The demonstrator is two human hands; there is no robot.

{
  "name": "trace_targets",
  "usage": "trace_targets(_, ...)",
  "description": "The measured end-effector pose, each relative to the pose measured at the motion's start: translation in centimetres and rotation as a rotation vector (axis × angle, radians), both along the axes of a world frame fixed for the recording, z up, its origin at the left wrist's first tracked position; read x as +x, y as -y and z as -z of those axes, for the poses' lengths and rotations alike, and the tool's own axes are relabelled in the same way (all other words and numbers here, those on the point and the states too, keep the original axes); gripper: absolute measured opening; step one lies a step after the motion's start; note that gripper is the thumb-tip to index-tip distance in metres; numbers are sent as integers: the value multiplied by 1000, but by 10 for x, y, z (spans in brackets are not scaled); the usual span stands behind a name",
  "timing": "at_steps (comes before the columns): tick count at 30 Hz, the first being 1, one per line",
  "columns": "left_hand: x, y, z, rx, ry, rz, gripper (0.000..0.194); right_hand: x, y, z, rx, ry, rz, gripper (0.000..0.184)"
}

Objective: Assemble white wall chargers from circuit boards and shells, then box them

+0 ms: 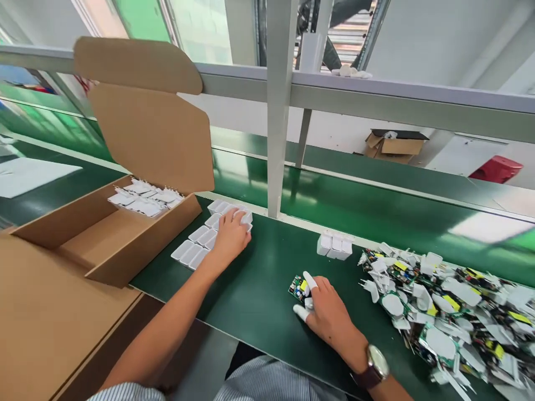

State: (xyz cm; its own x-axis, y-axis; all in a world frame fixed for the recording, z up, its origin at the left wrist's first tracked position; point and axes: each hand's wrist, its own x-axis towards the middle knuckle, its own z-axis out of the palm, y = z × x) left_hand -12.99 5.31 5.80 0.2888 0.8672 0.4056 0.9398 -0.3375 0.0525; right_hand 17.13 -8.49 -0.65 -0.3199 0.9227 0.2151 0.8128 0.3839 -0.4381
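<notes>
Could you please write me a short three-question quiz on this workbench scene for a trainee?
1. True or false: the left hand rests on the rows of white cases beside the cardboard box.
2. What lies under the right hand? A) a circuit board B) a roll of tape C) a screwdriver
3. Fill in: the heap of parts lies to the ____ of the right hand.

Key
1. True.
2. A: a small circuit board with a yellow part shows at the fingertips.
3. Right.
</notes>
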Motion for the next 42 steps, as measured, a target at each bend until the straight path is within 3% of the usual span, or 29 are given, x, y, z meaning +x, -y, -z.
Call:
trace_targets(2, 29, 6, 9, -63, 143, 191, 15, -3, -2, 0, 40, 101, -15, 42)
trace_targets(4, 61, 17, 19, -199, 263, 375, 13, 7, -2, 1, 49, 113, -8, 47)
trace_targets(6, 88, 29, 28, -325, 321, 467, 14, 23, 2, 1, 62, 53, -5, 54)
trace_targets(10, 115, 37, 32, -501, 402, 478, 27, 49, 11, 2, 111, -92, -31, 51)
trace_targets(14, 110, 31, 23, -713, 491, 526, 62, 53, 11, 0, 78, -224, -23, 51)
trace_targets(17, 107, 31, 26, -783, 605, 486, 90, 55, 10, -12, 72, -360, 75, 47)
trace_targets(19, 110, 34, 36, -776, 651, 426, 88, 57, 9, -25, 109, -408, 120, 43)
trace_targets(21, 117, 38, 48, -713, 663, 434, 71, 58, 7, -37, 155, -388, 92, 43)
trace_targets(23, 124, 43, 58, -595, 660, 525, 60, 56, 5, -44, 210, -306, 45, 46)
trace_targets(26, 129, 47, 67, -403, 644, 682, 66, 50, 1, -42, 293, -154, 30, 54)
trace_targets(31, 125, 46, 71, -293, 616, 741, 74, 42, -1, -34, 272, -121, 7, 62)
trace_targets(42, 123, 45, 73, -290, 600, 780, 67, 34, -4, -35, 230, -76, 8, 62)
